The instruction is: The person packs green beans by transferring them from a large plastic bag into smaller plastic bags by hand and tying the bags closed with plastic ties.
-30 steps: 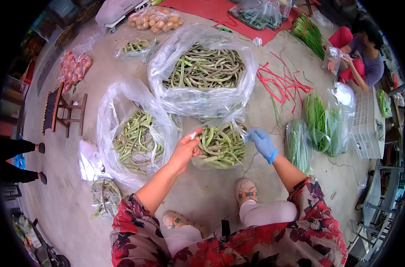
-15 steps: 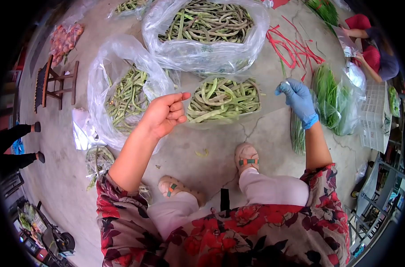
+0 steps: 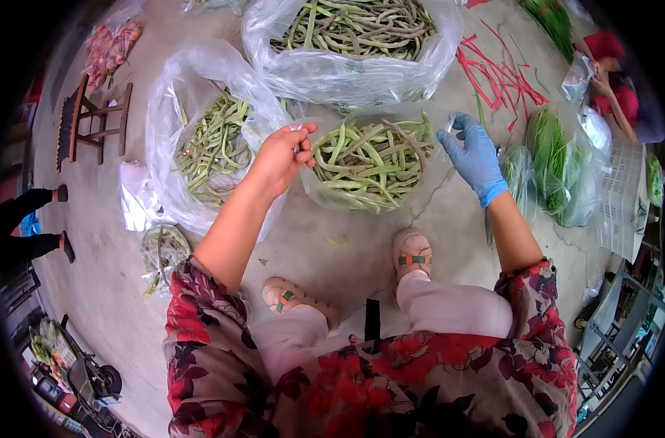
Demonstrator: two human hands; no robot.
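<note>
Between my hands hangs a clear plastic bag [image 3: 318, 191] filled with flat green beans [image 3: 369, 160], some of them purplish. Bare, my left hand [image 3: 283, 157] pinches the bag's left edge between closed fingers. My right hand [image 3: 478, 159], in a blue glove, grips the right edge with thumb and fingers together. The bag's mouth spreads between both hands, and the beans sag in its bottom. Just left of it stands a larger open bag of beans [image 3: 219, 139], close to my left forearm. Behind is another big bag of darker beans [image 3: 358, 29].
Red straps [image 3: 493, 77] lie on the concrete floor at the upper right. Bundles of green stalks [image 3: 548, 153] and a white crate [image 3: 624, 190] stand right. A person [image 3: 624, 87] works beyond them. A wooden stool [image 3: 95, 124] and onions [image 3: 109, 51] are left.
Both hands have come closer together and slightly up, still gripping the bag. Its beans have shifted, and the bag now hangs rounder. The person at the right has moved their arms.
</note>
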